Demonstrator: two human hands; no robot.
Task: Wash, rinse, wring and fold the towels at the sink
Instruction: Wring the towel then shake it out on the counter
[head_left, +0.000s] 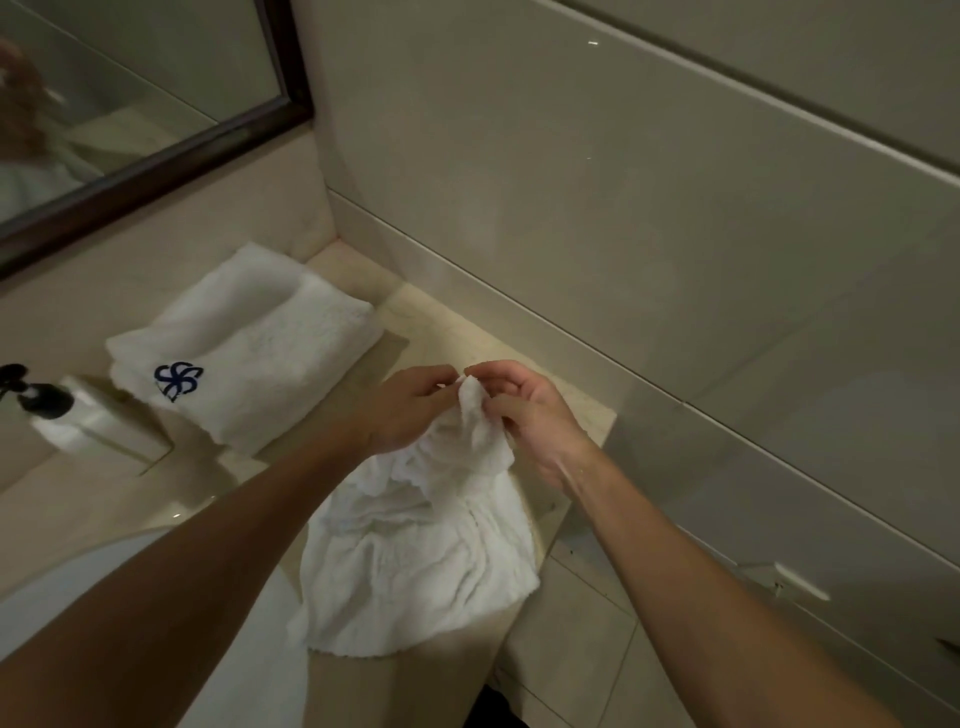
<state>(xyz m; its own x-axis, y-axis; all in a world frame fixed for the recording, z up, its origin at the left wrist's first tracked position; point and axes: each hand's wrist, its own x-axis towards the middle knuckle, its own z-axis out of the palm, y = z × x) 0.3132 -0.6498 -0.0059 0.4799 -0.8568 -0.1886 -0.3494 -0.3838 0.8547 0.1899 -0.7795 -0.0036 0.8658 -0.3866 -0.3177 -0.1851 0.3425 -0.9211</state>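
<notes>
A small white towel (415, 551) hangs crumpled from both my hands above the beige counter's right end. My left hand (400, 405) and my right hand (535, 415) pinch its top edge close together, fingertips almost meeting. The cloth drapes down over the counter's front edge. A stack of folded white towels (244, 343) with a dark blue flower emblem lies on the counter by the back wall, left of my hands. The white sink basin (67, 582) shows at the lower left, partly hidden by my left forearm.
A soap dispenser (57, 410) with a black pump stands left of the folded towels. A dark-framed mirror (156, 156) hangs above the counter. A tiled wall (675, 208) runs along the right, and the counter (467, 332) ends near my right hand.
</notes>
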